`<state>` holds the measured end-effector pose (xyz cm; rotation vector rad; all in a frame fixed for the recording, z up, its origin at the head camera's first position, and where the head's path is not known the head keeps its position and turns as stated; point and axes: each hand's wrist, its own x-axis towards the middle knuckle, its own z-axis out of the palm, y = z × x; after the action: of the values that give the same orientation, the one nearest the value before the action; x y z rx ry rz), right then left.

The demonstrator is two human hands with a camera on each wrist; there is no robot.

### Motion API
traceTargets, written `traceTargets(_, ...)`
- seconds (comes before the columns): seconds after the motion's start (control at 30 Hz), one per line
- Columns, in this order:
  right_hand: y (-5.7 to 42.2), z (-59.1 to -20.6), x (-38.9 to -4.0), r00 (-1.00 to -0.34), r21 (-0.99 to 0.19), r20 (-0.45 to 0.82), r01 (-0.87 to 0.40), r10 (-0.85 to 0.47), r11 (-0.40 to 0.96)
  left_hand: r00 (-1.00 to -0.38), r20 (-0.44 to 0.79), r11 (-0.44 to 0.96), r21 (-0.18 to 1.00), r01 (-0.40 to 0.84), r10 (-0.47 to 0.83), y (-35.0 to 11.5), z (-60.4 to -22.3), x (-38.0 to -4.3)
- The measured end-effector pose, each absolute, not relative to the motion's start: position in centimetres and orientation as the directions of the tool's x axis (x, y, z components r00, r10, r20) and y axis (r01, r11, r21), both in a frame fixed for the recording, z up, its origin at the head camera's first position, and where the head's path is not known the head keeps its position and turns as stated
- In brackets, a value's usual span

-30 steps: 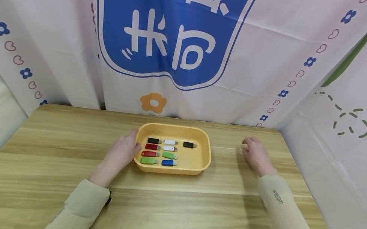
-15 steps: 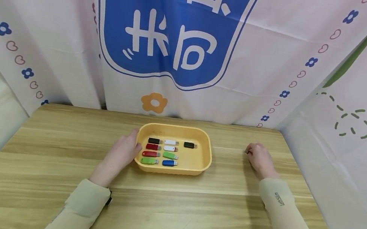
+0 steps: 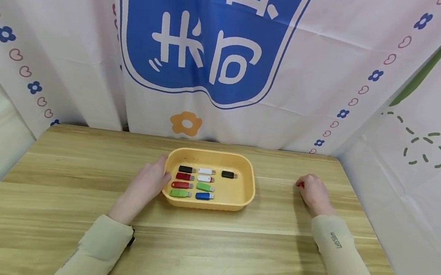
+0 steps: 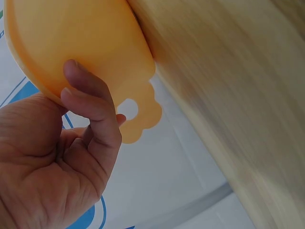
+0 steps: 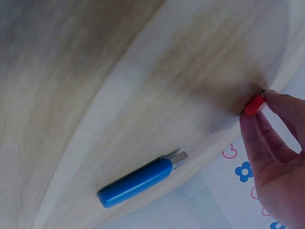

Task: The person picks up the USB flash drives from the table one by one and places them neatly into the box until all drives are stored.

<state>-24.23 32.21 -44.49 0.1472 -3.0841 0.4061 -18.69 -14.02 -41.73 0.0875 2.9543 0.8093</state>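
My left hand (image 3: 145, 185) grips the left end of a yellow plastic tray (image 3: 251, 182), thumb on one side of the wall and fingers on the other; the left wrist view shows the hand (image 4: 71, 148) on the tray's rim. My right hand (image 3: 314, 193), at the table's right, pinches a small red USB flash drive (image 5: 255, 104) between thumb and fingers, low at the tabletop. Close to that hand, a blue USB flash drive (image 5: 138, 182) lies on the wood; the head view does not show it, as the hand hides that spot.
Several USB flash drives lie in the tray: two columns at its left, with a green one (image 3: 180, 193) and a blue one (image 3: 204, 196) nearest, and a black one (image 3: 229, 175) farther right. A printed cloth (image 3: 290, 95) hangs behind the wooden table (image 3: 211, 254).
The right hand has shifted slightly right and drawn its fingers together, and red now shows at its fingertips. The left hand and the tray stay put.
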Motion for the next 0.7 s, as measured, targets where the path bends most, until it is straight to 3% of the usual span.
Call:
traceTargets(0.3, 32.31, -44.28, -23.85, -0.982, -0.236, 0.064, -0.186, -0.176, 0.954, -0.995, -0.073, 0.853, 0.521, 0.021, 0.069, -13.95, -41.63, -18.65)
traceTargets(0.7, 32.40, -44.24, -23.36, -0.981, -0.211, 0.028, -0.192, -0.190, 0.959, -0.995, -0.070, 0.852, 0.522, 0.025, 0.072, -14.01, -41.61, -18.63)
